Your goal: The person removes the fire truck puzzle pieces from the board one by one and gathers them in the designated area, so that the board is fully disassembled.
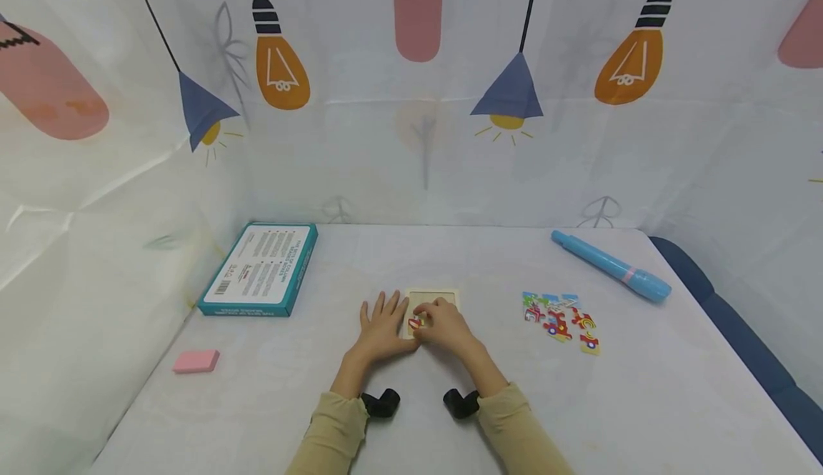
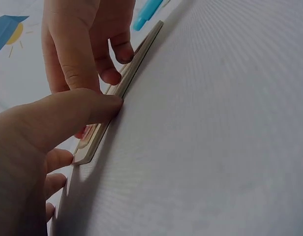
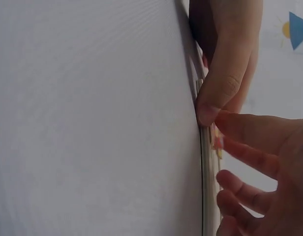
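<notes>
A small pale wooden puzzle tray (image 1: 452,291) lies flat on the table between both hands. My left hand (image 1: 381,333) rests at its left side with fingers spread straight, and the thumb (image 2: 100,108) presses on the near edge. Over the tray, my right hand (image 1: 446,328) has thumb and index finger bent together, pinching a red and yellow puzzle piece (image 1: 415,323) at the tray's near left corner. That puzzle piece (image 3: 218,141) shows only partly between the fingers in the right wrist view. The right hand's other fingers curl above the tray.
Several loose colourful puzzle pieces (image 1: 556,323) lie to the right of the tray. Behind them is a light blue cylinder-shaped tube (image 1: 611,266). At the left are a teal and white box (image 1: 257,268) and a pink block (image 1: 196,361). Fabric walls enclose the white table (image 1: 270,403).
</notes>
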### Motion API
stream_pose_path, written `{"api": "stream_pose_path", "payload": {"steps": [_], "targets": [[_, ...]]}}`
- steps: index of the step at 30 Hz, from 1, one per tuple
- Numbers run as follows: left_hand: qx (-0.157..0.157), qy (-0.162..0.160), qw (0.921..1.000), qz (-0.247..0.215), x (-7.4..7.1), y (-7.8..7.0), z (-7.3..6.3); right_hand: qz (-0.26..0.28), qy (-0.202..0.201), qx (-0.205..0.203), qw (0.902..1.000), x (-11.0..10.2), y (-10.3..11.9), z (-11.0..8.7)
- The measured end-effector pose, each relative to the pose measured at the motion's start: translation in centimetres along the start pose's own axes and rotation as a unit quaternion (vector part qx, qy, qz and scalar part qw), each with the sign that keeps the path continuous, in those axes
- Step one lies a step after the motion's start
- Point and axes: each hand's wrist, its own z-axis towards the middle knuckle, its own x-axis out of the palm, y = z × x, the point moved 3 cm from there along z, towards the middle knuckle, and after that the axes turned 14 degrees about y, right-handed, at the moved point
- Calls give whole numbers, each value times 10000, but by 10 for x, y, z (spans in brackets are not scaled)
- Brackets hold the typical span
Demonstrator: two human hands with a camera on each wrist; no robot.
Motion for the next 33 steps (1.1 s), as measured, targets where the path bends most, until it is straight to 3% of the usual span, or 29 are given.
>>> {"api": "stream_pose_path", "payload": {"steps": [11,18,26,29,33], "targets": [[47,144,9998,-114,-6,-3,4,1158,-616,-197,9912,-12,-1,-6],[-18,127,9996,-246,-7,4,2,1864,-887,383,9777,-34,-34,-25],[-18,112,9991,-416,-8,6,-2,1769,-659,1480,9708,-71,-93,-75],[-1,117,9991,-417,-9,5,-1,1550,-727,1777,9691,-81,-106,-93],[7,93,9993,-348,-10,5,0,1214,-781,1943,9703,-86,-115,-102]]}}
